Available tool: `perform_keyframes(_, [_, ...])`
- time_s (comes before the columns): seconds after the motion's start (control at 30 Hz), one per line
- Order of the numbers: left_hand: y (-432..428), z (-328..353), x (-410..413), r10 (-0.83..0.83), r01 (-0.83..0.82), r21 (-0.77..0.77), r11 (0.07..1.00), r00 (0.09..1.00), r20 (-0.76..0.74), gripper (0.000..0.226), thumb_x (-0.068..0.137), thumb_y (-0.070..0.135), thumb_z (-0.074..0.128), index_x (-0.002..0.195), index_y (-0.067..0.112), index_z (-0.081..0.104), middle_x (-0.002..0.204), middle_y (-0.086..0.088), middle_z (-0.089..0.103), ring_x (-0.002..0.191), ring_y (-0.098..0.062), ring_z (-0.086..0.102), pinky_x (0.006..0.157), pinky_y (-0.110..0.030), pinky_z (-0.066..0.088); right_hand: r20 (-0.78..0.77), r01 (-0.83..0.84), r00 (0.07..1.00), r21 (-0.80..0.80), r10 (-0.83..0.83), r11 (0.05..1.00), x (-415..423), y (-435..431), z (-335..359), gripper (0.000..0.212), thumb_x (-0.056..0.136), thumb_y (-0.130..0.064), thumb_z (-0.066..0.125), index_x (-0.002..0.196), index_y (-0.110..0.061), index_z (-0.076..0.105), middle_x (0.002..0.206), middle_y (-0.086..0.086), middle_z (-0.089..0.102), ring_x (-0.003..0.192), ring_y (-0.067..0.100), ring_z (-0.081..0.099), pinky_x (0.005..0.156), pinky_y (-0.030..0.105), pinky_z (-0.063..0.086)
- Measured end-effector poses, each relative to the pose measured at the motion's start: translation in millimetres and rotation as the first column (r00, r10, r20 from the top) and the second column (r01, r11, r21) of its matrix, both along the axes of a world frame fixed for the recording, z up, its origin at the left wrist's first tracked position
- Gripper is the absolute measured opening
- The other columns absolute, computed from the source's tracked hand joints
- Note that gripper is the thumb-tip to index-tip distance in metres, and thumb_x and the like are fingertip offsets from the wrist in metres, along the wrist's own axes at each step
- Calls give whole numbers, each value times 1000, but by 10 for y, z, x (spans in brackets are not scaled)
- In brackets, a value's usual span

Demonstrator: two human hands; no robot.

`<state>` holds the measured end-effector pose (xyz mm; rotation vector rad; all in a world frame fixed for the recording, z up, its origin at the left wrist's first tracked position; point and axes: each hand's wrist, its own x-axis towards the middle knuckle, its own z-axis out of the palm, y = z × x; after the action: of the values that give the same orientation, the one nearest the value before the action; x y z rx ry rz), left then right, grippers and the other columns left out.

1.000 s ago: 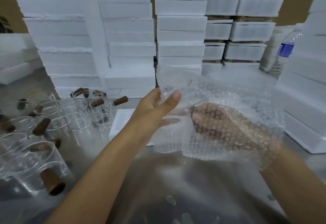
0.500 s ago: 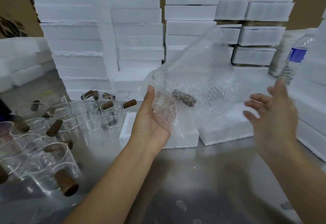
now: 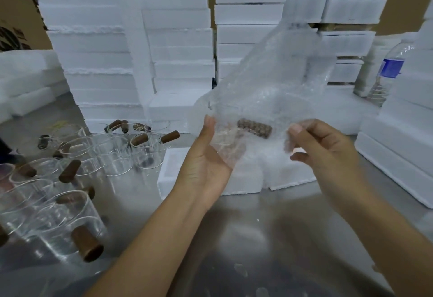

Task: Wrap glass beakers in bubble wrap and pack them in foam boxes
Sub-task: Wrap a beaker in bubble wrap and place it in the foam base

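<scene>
The left hand [image 3: 206,158] holds the bubble wrap [image 3: 276,79] from below, thumb on the near face and fingers behind the film. The right hand [image 3: 328,154], a little apart at three o'clock, pinches the free edge of the same sheet between thumb and forefinger. Inside the wrap lies one beaker [image 3: 255,128], of which only the brown handle shows clearly. I judge that the wrapping step is in hand: the sheet stands loose toward twelve o'clock, so the next move should fold this flap around the glass and close it tightly before packing. Just under the hands, at six o'clock, low foam pieces [image 3: 174,170] wait on the metal table [image 3: 246,238]; which is box and which is lid I cannot tell. At nine o'clock stand the unwrapped beakers [image 3: 112,156], and stacked foam boxes [image 3: 98,46] fill eleven to one o'clock. The left fingers are blurred by the bubbles, and a water bottle [image 3: 390,69] at two o'clock is partly hidden.
</scene>
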<state>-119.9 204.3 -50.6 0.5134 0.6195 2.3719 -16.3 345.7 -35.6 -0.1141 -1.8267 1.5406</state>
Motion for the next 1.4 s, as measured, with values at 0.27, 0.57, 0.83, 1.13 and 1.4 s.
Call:
perform_keyframes(0.27, [57, 24, 166, 11, -74, -270, 960, 974, -228, 106, 34, 41, 94, 126, 9, 53, 108, -2, 69, 100, -18, 67, 74, -26, 57, -193, 102, 973, -117, -123, 988, 29, 63, 18, 21, 79, -51, 57, 67, -34, 62, 67, -12, 60, 66, 6, 58, 71, 27, 48])
perform_keyframes(0.57, [60, 20, 221, -8, -8, -144, 990, 994, -112, 90, 48, 31, 90, 129, 16, 55, 122, -10, 65, 109, -25, 64, 88, -34, 55, 47, -166, 984, -62, 169, 984, 52, 78, 58, 35, 75, -61, 58, 108, -49, 61, 115, -15, 67, 107, 6, 63, 81, 27, 50])
perform_keyframes(0.83, [48, -12, 157, 96, -137, -284, 949, 983, -154, 61, 64, 29, 73, 122, 18, 58, 111, -4, 70, 102, -20, 68, 84, -35, 57, 50, -65, 996, -152, 73, 986, 39, 20, 30, 26, 69, -33, 67, 87, -14, 71, 76, -2, 74, 60, 9, 67, 56, 20, 54])
perform_keyframes(1.13, [-55, 3, 49, 177, -322, -372, 871, 910, -374, 56, 56, 39, 81, 109, 27, 65, 110, 2, 70, 98, -16, 69, 69, -31, 57, 28, -85, 995, -269, 96, 959, 34, 60, 31, 29, 64, -29, 70, 85, -9, 70, 75, 0, 73, 60, 13, 69, 62, 21, 56])
perform_keyframes(1.4, [-45, 21, 153, 114, -297, -353, 887, 882, -458, 61, 59, 50, 76, 116, 33, 63, 118, 3, 67, 101, -20, 68, 68, -29, 56, 63, 13, 998, -144, -4, 990, 19, 23, -36, 16, 79, -35, 67, 74, -21, 73, 62, -13, 66, 59, 7, 65, 69, 19, 56])
